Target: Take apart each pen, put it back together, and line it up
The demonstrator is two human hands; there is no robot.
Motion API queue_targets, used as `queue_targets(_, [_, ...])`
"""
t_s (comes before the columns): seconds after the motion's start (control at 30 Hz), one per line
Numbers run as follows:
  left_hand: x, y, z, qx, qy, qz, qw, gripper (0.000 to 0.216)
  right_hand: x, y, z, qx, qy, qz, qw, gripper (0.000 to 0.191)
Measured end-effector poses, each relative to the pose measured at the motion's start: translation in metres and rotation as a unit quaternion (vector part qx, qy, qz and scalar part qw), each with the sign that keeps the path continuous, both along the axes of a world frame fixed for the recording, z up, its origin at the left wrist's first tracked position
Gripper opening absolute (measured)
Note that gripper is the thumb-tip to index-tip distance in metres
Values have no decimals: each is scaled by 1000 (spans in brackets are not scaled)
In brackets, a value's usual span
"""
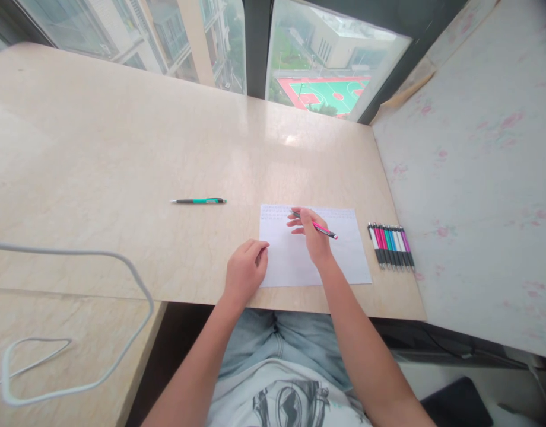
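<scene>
My right hand [314, 234] is over the upper middle of a white sheet of paper [300, 261], its fingers closed on a pink and black pen [321, 229]. The pen slants, with its dark tip end toward the upper left near rows of small faint writing along the paper's top. At the sheet's left edge, my left hand [248, 267] rests with curled fingers, and I see nothing in them. A green and black pen [199, 201] lies on the tabletop to the left of the paper.
A row of several pens [391, 246] in various colours lies right of the paper on the pale tabletop [121, 148]. A grey-white cable [135, 270] loops at the left. Windows [317, 65] border the far edge, and a flower-patterned wall [478, 178] stands at the right.
</scene>
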State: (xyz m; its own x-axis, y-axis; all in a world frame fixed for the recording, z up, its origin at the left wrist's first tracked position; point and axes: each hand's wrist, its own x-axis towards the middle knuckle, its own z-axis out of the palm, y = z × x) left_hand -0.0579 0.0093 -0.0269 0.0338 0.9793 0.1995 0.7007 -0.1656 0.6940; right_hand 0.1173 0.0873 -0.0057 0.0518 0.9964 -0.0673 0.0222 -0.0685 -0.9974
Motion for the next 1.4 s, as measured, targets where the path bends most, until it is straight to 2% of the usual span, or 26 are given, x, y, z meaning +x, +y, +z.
queue_targets(0.17, [2, 0, 1, -3, 22, -3, 1000, 18, -6, 17, -14, 22, -129, -16, 991, 31])
queue_targets(0.37, [2, 0, 2, -8, 26, -5, 1000, 17, -7, 17, -20, 93, -260, -59, 959, 38])
queue_targets(0.63, [2, -1, 0, -5, 25, -8, 1000, 16, -8, 18, -21, 92, -292, -54, 951, 37])
queue_targets(1.13, [2, -1, 0, -12, 23, -8, 1000, 17, -8, 17, -22, 85, -290, -51, 952, 37])
queue_targets(1.4, [2, 0, 2, -2, 24, -5, 1000, 17, -9, 16, -23, 108, -319, -57, 940, 37])
